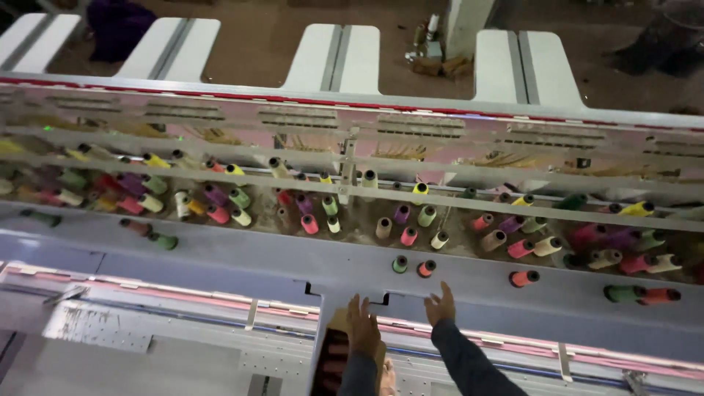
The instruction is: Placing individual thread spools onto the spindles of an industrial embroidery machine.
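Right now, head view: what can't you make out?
- Left hand: palm side hidden, only its back shows.
- Right hand: any contact with the grey ledge unclear.
- Thread spools: far rows blurred behind the clear panel.
- Both forearms: cut by the bottom edge.

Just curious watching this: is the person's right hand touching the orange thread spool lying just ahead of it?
Apart. The head view shows the right hand short of the orange spool, with bare grey machine shelf between them.

My left hand covers part of a brown card — I can't tell what it is. Both sleeves run off the bottom edge. The far thread spools blur behind the rails — colours only.
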